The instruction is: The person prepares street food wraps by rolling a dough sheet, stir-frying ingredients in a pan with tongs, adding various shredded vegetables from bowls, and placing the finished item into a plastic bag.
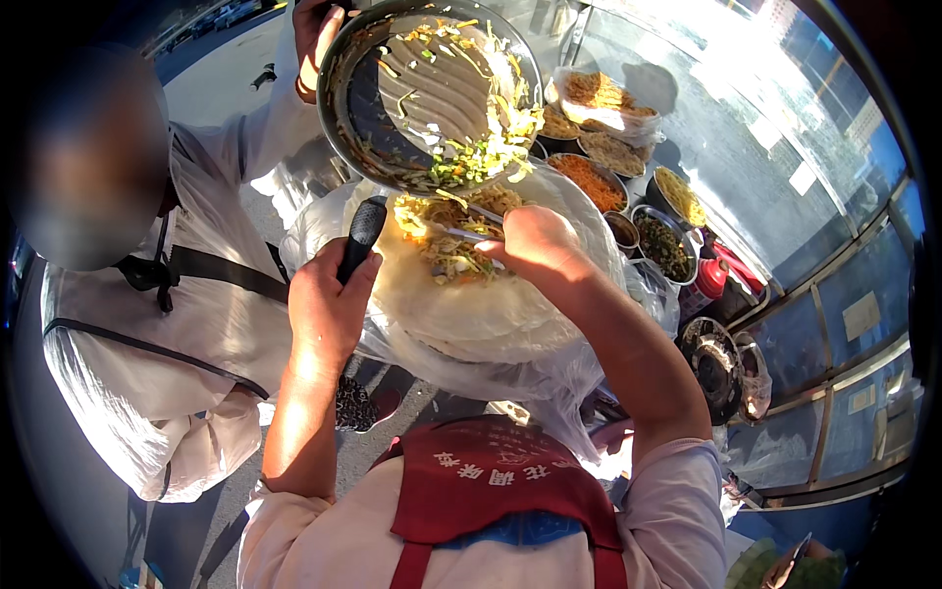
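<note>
My left hand grips a black textured handle, whose upper end meets the near rim of a dark frying pan. The pan is tilted, with bits of egg and shredded vegetables clinging to its inside and gathered at its lower edge. Below it lies a stack of thin round flatbreads on clear plastic, topped by a heap of egg and vegetable filling. My right hand holds a slim metallic two-pronged utensil, chopsticks or tongs, against that filling. The pan's rim hides the far side of the heap.
At left a person in a light jacket has a hand by the pan's far rim. On the right are bowls of shredded carrot, chopped greens and yellow strips, a red-capped bottle, a black pan and glass panels.
</note>
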`<action>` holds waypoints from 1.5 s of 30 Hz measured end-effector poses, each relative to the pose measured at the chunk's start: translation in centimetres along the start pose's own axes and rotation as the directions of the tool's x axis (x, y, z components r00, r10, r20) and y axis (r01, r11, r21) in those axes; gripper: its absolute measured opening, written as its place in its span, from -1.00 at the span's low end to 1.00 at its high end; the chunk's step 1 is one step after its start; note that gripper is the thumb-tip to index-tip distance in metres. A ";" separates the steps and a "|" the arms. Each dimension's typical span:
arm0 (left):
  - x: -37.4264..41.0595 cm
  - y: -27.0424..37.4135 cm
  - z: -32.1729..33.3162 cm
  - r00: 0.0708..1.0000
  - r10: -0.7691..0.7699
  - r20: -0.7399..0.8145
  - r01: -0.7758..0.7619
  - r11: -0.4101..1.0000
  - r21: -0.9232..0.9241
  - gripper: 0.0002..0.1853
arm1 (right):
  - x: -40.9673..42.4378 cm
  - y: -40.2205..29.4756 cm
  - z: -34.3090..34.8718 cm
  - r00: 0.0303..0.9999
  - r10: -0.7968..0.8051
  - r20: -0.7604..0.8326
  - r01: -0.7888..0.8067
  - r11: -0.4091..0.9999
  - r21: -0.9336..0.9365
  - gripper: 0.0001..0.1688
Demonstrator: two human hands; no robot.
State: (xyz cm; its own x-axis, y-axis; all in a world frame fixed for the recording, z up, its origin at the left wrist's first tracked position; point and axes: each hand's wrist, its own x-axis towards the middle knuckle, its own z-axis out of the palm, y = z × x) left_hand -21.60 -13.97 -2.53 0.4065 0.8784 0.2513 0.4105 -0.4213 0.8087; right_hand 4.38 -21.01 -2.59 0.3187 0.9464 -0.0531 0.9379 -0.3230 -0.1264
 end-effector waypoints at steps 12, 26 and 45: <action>0.6 -0.9 -0.1 1.000 -0.024 -0.001 0.024 0.999 -0.034 -0.78 | -8.8 6.8 -5.5 0.976 0.215 -0.038 -0.218 0.972 -0.092 -0.38; 1.5 -1.0 1.3 0.999 0.010 0.051 -0.006 0.997 -0.078 -0.78 | -4.1 2.4 -2.9 0.994 0.071 -0.089 -0.072 0.997 -0.007 -0.37; 1.6 -1.3 2.6 0.972 0.232 -0.024 -0.218 0.941 0.257 -0.73 | -8.0 4.5 -9.7 0.912 0.220 -0.345 -0.281 0.950 -0.135 -0.33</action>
State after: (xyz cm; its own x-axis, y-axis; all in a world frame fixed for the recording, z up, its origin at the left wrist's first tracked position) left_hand -19.36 -12.62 -4.55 0.4711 0.7619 0.4445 0.5079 -0.6463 0.5694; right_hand 7.40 -29.92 6.90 0.5448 0.7955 0.2654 0.8204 -0.5711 0.0280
